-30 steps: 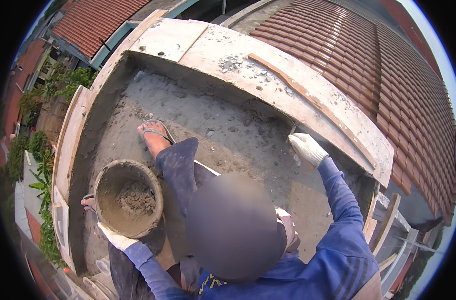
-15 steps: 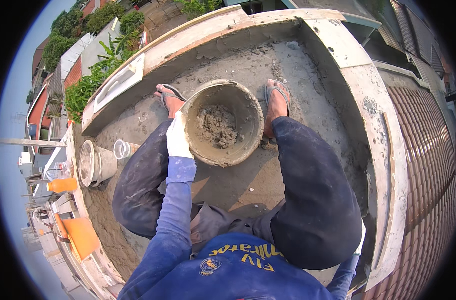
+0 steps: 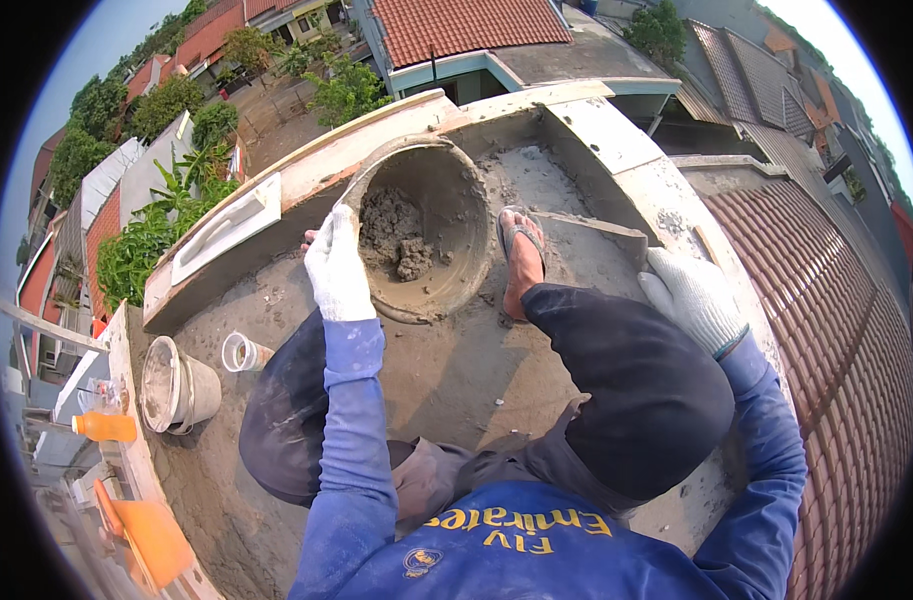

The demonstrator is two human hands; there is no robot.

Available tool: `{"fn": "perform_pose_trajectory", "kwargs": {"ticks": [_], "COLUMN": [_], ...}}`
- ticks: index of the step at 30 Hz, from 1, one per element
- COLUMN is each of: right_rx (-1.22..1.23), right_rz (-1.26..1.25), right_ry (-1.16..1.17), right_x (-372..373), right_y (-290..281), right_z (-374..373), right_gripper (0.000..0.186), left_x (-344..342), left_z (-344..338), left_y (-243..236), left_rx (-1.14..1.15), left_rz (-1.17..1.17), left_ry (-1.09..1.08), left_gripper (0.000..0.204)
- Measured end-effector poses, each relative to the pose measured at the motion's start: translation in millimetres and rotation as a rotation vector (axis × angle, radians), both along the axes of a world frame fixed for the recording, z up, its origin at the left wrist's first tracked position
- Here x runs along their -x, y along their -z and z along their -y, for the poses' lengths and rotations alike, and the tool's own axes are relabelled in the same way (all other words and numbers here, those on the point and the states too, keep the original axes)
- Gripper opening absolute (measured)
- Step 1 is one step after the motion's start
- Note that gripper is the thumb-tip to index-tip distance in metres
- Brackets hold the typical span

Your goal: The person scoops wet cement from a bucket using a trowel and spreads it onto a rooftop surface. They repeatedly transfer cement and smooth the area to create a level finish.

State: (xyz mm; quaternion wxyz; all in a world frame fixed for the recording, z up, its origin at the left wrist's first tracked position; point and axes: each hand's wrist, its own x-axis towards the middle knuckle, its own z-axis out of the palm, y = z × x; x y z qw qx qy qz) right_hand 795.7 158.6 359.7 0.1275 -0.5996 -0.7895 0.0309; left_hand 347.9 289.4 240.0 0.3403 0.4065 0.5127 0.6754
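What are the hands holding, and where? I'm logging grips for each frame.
The left hand grips the mortar bucket by its near rim, tilting it. The right hand rests on the ledge; whether it holds anything cannot be told.

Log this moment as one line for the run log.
left hand: gripping rim of mortar pan, tilted | right hand: on wooden float near parapet ledge | pan: wet mortar inside

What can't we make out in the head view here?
- Left hand fingertips: hidden behind the mortar bucket rim it grips.
- Left foot: only toes peek out beside the glove; the bucket covers the rest.
- Right hand palm: faces down, so any contact with the parapet is unclear.
- Orange bottle: blurred near the fisheye rim.
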Motion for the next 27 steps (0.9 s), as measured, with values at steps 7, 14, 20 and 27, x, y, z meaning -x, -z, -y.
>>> {"fn": "perform_pose_trajectory", "kwargs": {"ticks": [7, 14, 20, 27], "right_rx": [-0.025, 0.291, 0.257, 0.18], "right_rz": [0.177, 0.383, 0.238, 0.349], "right_ry": [-0.276, -0.465, -0.398, -0.212], "right_x": [110, 80, 71, 123], "right_y": [35, 91, 146, 113], "right_z": [-111, -180, -221, -246], "right_gripper": [0.019, 0.031, 0.015, 0.026], "left_x": [-68, -60, -92, -109], "left_z": [2, -105, -174, -181], "left_y": [-39, 60, 57, -13], "left_rx": [0.189, 0.198, 0.254, 0.363], "left_rz": [-0.185, -0.077, -0.035, -0.32], "left_ry": [0.144, 0.386, 0.586, 0.498], "left_gripper": [0.044, 0.042, 0.039, 0.039]}}
